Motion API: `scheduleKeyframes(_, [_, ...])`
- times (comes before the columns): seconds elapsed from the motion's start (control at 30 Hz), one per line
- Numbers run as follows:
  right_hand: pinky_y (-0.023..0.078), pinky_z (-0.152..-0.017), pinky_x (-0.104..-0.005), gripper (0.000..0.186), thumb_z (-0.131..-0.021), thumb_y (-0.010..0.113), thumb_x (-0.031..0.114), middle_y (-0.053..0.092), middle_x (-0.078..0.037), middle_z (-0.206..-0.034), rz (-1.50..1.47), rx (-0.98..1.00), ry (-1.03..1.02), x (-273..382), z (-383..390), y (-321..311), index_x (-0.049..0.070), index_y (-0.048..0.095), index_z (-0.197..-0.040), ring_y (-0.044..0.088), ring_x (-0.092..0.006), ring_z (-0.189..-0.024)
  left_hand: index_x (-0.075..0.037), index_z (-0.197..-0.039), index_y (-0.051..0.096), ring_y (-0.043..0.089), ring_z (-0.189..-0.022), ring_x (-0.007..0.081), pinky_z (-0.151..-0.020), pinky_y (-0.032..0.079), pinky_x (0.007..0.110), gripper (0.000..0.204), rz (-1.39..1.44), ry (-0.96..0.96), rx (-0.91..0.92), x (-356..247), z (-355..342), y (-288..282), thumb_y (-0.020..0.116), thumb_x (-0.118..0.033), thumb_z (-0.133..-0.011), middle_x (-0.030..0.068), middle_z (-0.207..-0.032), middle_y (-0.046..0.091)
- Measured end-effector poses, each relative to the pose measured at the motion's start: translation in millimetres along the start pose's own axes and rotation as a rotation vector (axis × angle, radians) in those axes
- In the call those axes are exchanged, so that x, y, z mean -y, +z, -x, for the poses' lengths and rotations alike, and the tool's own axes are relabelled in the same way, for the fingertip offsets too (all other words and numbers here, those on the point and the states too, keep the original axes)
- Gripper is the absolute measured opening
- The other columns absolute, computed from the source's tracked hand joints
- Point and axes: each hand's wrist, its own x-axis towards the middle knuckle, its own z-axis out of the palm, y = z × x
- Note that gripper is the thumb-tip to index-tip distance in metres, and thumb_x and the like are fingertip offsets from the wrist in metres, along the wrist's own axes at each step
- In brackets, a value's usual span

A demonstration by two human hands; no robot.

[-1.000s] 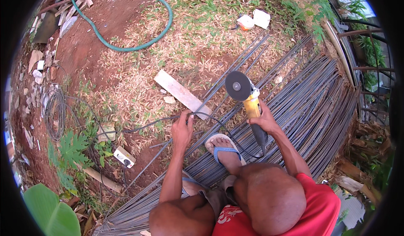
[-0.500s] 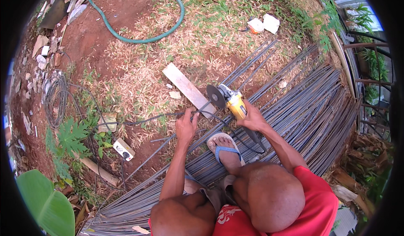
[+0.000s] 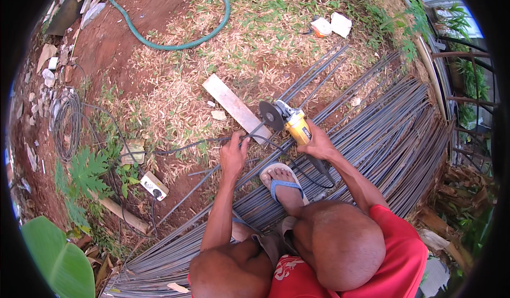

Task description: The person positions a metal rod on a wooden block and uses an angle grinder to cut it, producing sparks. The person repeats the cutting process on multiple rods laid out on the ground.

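Note:
My right hand [image 3: 319, 142] is wrapped round the yellow body of an angle grinder [image 3: 298, 128]. Its dark cutting disc [image 3: 271, 116] faces left, close to the end of a thin steel rod [image 3: 259, 128] above a wooden board [image 3: 234, 105]. My left hand [image 3: 232, 154] has its fingers closed round that rod, left of the disc; part of the grip is hidden. A black power cord [image 3: 186, 148] runs across at the left fingers and loops back to the grinder. Whether the disc touches the rod or spins, I cannot tell.
A large bundle of steel rods [image 3: 382, 122] spreads under my sandalled foot [image 3: 284, 184]. A white power strip [image 3: 154, 185] and coiled cable [image 3: 68, 128] lie at left. Beyond are a green hose [image 3: 186, 47], rubble [image 3: 49, 77] and a white package [image 3: 340, 25].
The view has shifted slightly. My left hand and the grinder stay almost where they were relative to the board, with both grips unchanged.

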Motion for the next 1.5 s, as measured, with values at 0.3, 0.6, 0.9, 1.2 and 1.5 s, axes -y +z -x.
scheduleKeyframes(0.3, [0.054, -0.097, -0.0503, 0.084, -0.069, 0.088, 0.024, 0.070, -0.027, -0.115, 0.044, 0.001, -0.021, 8.0, 2.2, -0.6, -0.001, 0.049, -0.140, 0.070, -0.0441, -0.109, -0.011, -0.118, 0.067, 0.076, -0.079, 0.0395, -0.066, 0.055, 0.046, 0.024, 0.009, 0.021, -0.014, 7.5, 0.3, 1.9, 0.076, -0.018, -0.097, 0.0189, -0.085, 0.076])
scheduleKeyframes(0.6, [0.054, -0.097, -0.0502, 0.087, -0.068, 0.088, 0.025, 0.071, -0.028, -0.115, 0.067, -0.001, -0.038, -4.7, -1.3, 0.5, 0.001, 0.049, -0.143, 0.070, -0.0463, -0.110, -0.009, -0.117, 0.066, 0.073, -0.070, 0.0375, -0.063, 0.054, 0.045, 0.026, 0.078, -0.003, 0.025, 2.0, -0.2, -2.8, 0.078, -0.015, -0.095, 0.0190, -0.083, 0.075])
scheduleKeyframes(0.9, [0.054, -0.098, -0.0473, 0.081, -0.067, 0.082, 0.021, 0.072, -0.024, -0.116, 0.049, 0.016, -0.064, 10.8, 2.7, -3.1, 0.001, 0.051, -0.140, 0.071, -0.0422, -0.109, -0.003, -0.094, 0.058, 0.067, -0.062, 0.0404, -0.058, 0.050, 0.048, 0.023, 0.139, -0.046, 0.029, 6.5, -1.5, -11.1, 0.079, -0.012, -0.089, 0.0200, -0.070, 0.066])
scheduleKeyframes(1.2, [0.057, -0.092, -0.0427, 0.070, -0.071, 0.083, 0.016, 0.073, -0.018, -0.108, 0.059, 0.051, -0.078, 9.3, 0.4, 0.2, 0.002, 0.055, -0.133, 0.072, -0.0295, -0.099, -0.001, -0.086, 0.058, 0.067, -0.064, 0.0417, -0.060, 0.054, 0.050, 0.022, 0.076, 0.042, -0.010, 16.7, 4.0, -3.8, 0.075, -0.013, -0.092, 0.0205, -0.068, 0.065])
scheduleKeyframes(1.5, [0.056, -0.090, -0.0414, 0.077, -0.070, 0.082, 0.013, 0.072, -0.018, -0.108, 0.034, 0.041, -0.105, -1.5, 0.6, 2.0, -0.001, 0.051, -0.138, 0.070, -0.0283, -0.097, -0.002, -0.086, 0.064, 0.072, -0.068, 0.0412, -0.065, 0.060, 0.052, 0.019, 0.058, 0.041, 0.056, 17.4, 5.1, -3.5, 0.070, -0.017, -0.096, 0.0215, -0.075, 0.070])
